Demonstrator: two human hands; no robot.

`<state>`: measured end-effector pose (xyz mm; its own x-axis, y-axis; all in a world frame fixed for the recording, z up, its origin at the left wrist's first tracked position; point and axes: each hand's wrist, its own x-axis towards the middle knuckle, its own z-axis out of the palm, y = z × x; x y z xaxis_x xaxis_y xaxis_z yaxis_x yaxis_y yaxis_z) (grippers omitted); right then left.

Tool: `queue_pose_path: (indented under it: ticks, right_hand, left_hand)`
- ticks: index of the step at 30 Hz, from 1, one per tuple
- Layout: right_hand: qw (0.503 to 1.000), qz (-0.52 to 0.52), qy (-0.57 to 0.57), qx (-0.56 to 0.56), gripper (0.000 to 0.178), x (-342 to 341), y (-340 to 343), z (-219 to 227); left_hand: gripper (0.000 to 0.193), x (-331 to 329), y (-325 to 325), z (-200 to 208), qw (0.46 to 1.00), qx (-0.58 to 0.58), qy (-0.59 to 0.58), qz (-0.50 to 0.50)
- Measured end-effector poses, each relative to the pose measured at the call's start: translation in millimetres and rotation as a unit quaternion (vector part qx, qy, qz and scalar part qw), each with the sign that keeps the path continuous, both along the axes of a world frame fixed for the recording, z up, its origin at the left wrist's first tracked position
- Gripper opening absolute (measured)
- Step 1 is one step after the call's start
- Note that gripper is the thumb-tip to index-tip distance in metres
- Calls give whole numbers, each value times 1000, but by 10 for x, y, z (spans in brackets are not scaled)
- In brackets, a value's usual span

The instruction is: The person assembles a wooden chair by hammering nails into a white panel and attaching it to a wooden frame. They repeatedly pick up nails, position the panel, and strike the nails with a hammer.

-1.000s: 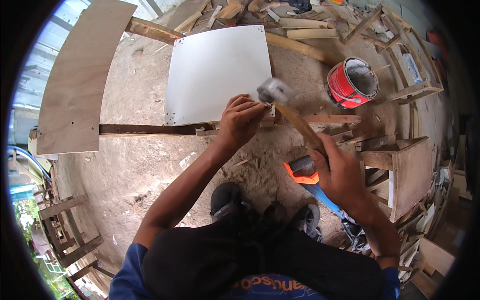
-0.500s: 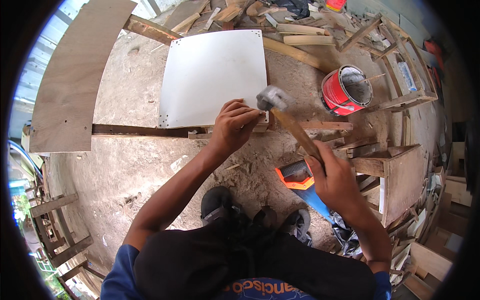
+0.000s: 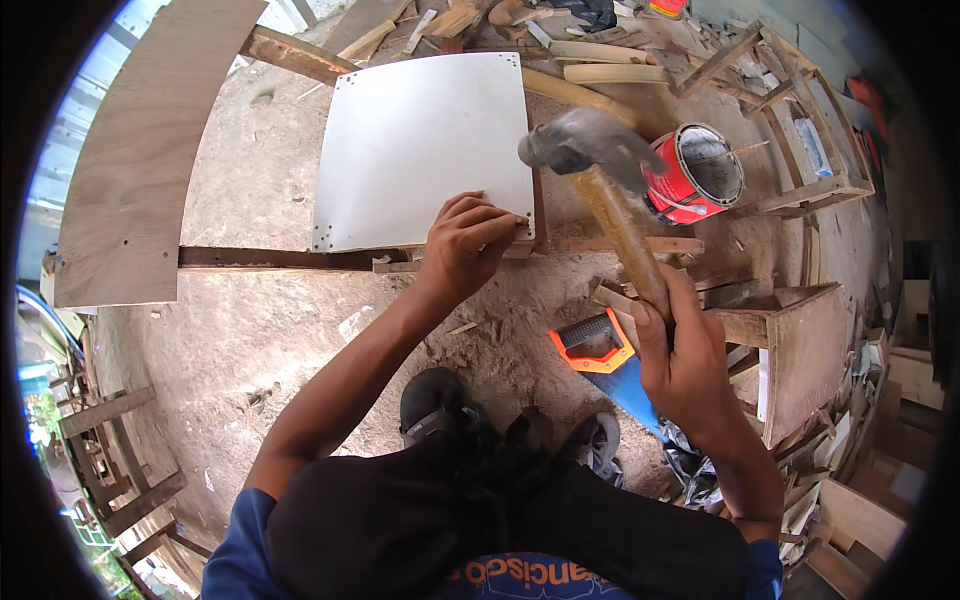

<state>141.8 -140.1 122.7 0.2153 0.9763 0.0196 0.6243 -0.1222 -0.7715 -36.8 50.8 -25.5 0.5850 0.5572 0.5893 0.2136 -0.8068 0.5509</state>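
My right hand [image 3: 690, 360] grips a claw hammer [image 3: 622, 230] by its wooden handle. The metal head is lifted, slightly blurred, to the right of a white panel [image 3: 420, 140]. Dark dots cluster at the panel's visible corners. My left hand [image 3: 465, 245] rests at the near right corner of this panel. Thumb and forefinger are pinched together there; whatever sits between them is too small to make out.
An orange-handled saw [image 3: 595, 345] lies on the ground near my feet. Right of the panel stands a red paint can [image 3: 690, 175]. Wooden frames [image 3: 800, 195] and a box [image 3: 805, 360] occupy the right side. A brown plywood sheet [image 3: 140, 160] lies left.
The hammer has swung up and away from the panel's corner, with my right hand slightly higher. My left hand keeps its pinch at the same corner.
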Motion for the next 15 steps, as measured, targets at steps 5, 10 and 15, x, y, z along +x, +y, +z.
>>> queue_pose_path:
  ticks: [5, 10, 15]
  right_hand:
    - [997, 30, -63, -41, 35, 68, -56, -305]
    - [999, 13, -21, -38, 33, 14, -5, -84]
    - [996, 31, -22, -82, 33, -41, -12, -11]
  left_hand:
    - [19, 14, -8, 9, 999, -28, 30, -16]
    - [77, -63, 30, 198, 983, -116, 138, -16]
    - [115, -151, 204, 418, 899, 10, 438, 19]
